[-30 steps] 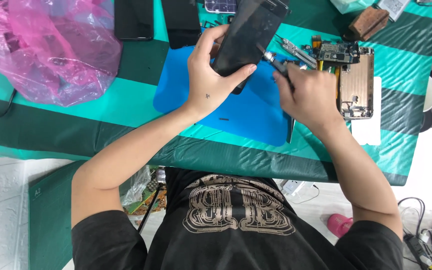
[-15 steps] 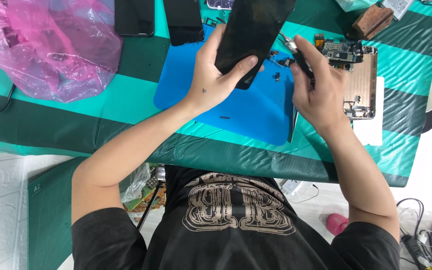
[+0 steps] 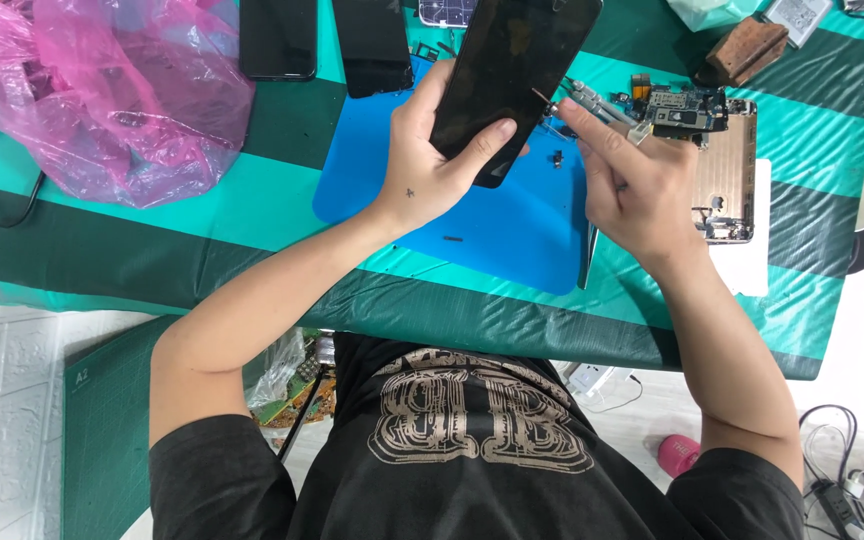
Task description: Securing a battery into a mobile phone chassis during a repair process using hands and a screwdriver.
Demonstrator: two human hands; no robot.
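My left hand (image 3: pixel 432 165) grips a black phone screen panel (image 3: pixel 512 75), held tilted above the blue work mat (image 3: pixel 492 225). My right hand (image 3: pixel 627 175) holds metal tweezers (image 3: pixel 577 100) whose tip touches the panel's right edge. Small screws and dark parts lie on the mat below the panel.
A gold opened phone body with a circuit board (image 3: pixel 722 160) lies right of the mat. Two dark phones (image 3: pixel 277 38) rest at the back, a pink plastic bag (image 3: pixel 102 90) at the left. A brown block (image 3: pixel 742 50) sits at the back right. The table has a green striped cover.
The left hand has lifted the black panel higher and further from me. The right hand with the tweezers followed up to the panel's edge.
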